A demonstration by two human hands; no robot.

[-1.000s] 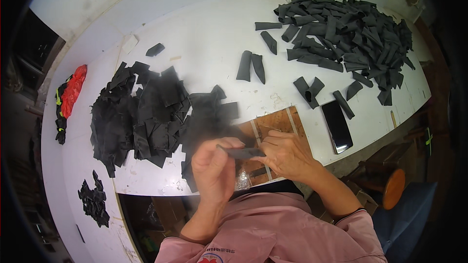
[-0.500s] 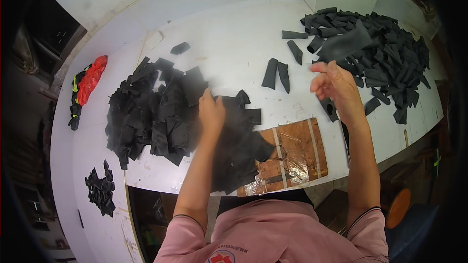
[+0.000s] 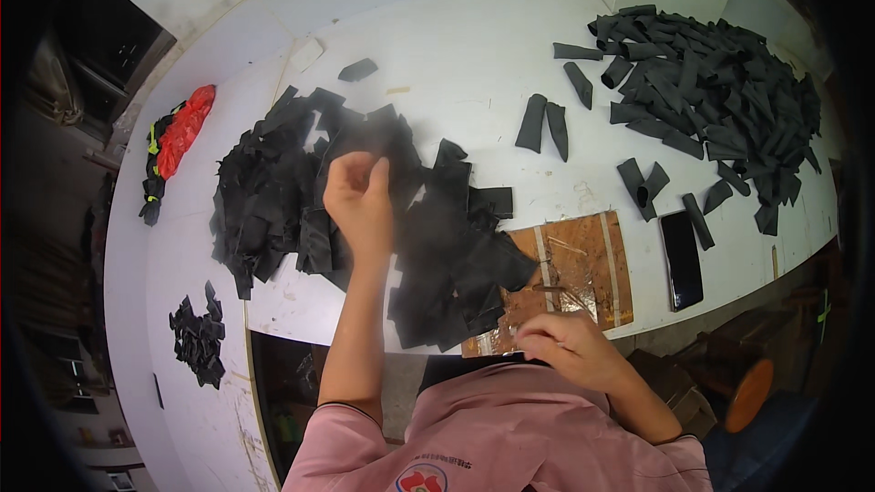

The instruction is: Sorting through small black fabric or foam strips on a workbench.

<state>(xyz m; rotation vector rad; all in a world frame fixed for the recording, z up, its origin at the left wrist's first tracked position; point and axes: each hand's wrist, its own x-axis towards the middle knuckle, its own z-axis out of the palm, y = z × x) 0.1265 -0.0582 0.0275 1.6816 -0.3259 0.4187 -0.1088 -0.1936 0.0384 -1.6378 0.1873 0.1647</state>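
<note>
My left hand [image 3: 362, 205] is raised over a large heap of flat black fabric pieces [image 3: 260, 196], its fingers and thumb curled together. Whether a piece sits between its fingertips cannot be made out against the black cloth. My right hand [image 3: 574, 349] is at the table's front edge, over the near end of a worn brown board [image 3: 597, 260], fingers bent inward. A thin dark metal tool [image 3: 563, 293] shows on the board just beyond it. What the right fingers grip is hidden. More flat black pieces [image 3: 437, 278] spread between the hands, overlapping the board.
Rolled dark-grey fabric tubes [image 3: 720, 91] form a pile at the far right; several lie loose around it. A black phone [image 3: 681, 260] rests right of the board. To the left are a red plastic bag [image 3: 187, 132] and a small heap of black scraps [image 3: 198, 337].
My right hand has come from beside the tube pile down to the board. A grey piece seen above that pile is no longer in the air. My left hand has shifted slightly left.
</note>
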